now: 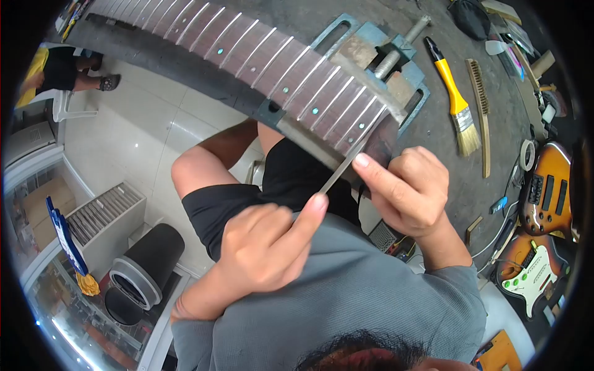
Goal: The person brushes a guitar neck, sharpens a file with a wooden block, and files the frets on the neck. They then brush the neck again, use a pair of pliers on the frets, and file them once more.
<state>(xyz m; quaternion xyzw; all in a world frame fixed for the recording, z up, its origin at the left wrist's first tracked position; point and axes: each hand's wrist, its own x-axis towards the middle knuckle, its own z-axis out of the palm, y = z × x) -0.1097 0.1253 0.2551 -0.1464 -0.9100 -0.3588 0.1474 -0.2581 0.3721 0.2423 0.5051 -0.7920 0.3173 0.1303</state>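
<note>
A guitar neck (272,65) with metal frets and small greenish dot inlays runs diagonally across the top of the head view. A narrow metal file (339,172) lies slantwise at the fretboard's near end, alongside the last fret. My left hand (263,247) is closed, its extended finger and thumb at the file's lower end. My right hand (408,188) is curled, with one fingertip pressed on the file farther up. A blue-green vise (352,28) with a threaded screw stands around the neck's end. The file's far tip is hard to make out.
On the dark bench to the right lie a yellow-handled paintbrush (455,99) and a wooden wire brush (479,117). Two sunburst guitar bodies (547,185) sit farther right. A black bin (151,260) stands lower left, and another person's leg (86,81) shows upper left.
</note>
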